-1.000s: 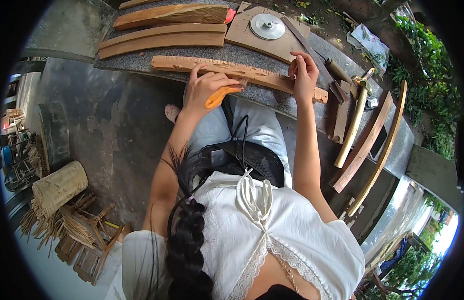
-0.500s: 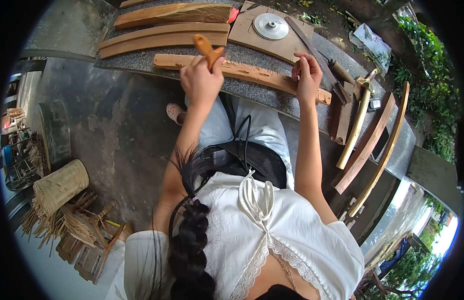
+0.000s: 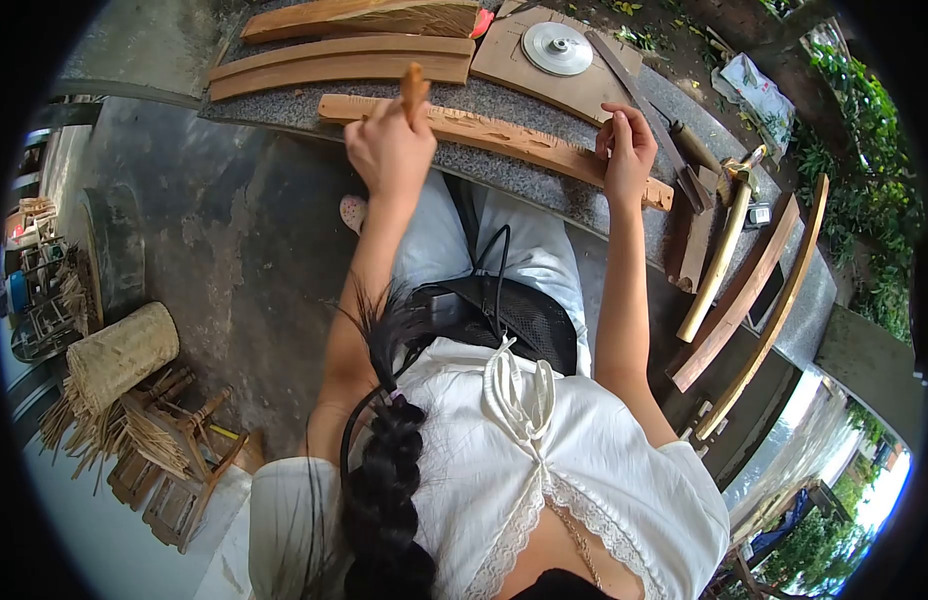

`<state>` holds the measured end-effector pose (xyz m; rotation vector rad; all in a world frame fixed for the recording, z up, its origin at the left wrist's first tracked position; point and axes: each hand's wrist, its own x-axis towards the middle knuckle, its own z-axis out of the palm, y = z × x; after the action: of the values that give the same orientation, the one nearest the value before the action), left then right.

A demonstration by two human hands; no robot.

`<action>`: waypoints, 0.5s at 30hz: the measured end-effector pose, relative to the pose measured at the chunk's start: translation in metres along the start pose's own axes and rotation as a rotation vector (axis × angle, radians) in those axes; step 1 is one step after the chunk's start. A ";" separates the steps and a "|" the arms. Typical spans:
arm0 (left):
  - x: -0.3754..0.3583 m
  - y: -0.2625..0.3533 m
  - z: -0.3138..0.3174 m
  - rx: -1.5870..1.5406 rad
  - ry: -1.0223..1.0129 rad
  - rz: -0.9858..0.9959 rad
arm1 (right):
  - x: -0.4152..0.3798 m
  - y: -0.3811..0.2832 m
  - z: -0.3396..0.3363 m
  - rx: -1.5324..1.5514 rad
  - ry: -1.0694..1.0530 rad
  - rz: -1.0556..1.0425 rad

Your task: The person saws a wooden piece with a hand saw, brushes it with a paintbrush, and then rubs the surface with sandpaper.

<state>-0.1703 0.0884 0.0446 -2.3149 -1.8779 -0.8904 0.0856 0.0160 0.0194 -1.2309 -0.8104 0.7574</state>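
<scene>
Wooden strip (image 3: 504,138) lies lengthwise on the speckled worktop (image 3: 544,190), along its near edge, running left to right. Its face carries fine tick marks and darker, rough-edged gouges, too small to read. Two stretches of it are hidden, one behind each hand; the right end, with a small hole, shows clear.

The left hand (image 3: 389,155) is closed around an orange-handled tool (image 3: 413,92), whose handle points up and away from the person. The working end is concealed by the fist, and whether it touches the strip cannot be told. The right hand (image 3: 632,160) is half curled over the strip's right part, thumb close to the fingers; I cannot tell whether they meet, pinch anything or press on the wood.

Far left lie two curved wooden pieces (image 3: 344,66), the farther one cut off by the top of the picture. Right of them, a flat board (image 3: 499,72) bears a metal disc (image 3: 557,50). A long dark bar (image 3: 634,100) slants down just beyond the right hand. Farther right rests a pale-handled tool (image 3: 717,262), its head a jumble that is hard to make out, then two long bowed slats (image 3: 739,295).
</scene>
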 end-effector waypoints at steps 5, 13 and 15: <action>-0.020 0.021 -0.007 -0.152 -0.110 0.177 | -0.001 0.000 -0.001 -0.020 0.017 0.008; 0.016 -0.031 -0.013 0.074 0.016 0.037 | -0.001 0.002 -0.001 -0.041 -0.046 -0.008; -0.003 0.023 0.008 -0.033 -0.006 0.225 | -0.009 -0.013 0.003 -0.090 -0.075 -0.009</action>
<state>-0.1463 0.0821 0.0437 -2.4861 -1.5736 -0.8941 0.0794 0.0080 0.0315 -1.2838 -0.9192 0.7705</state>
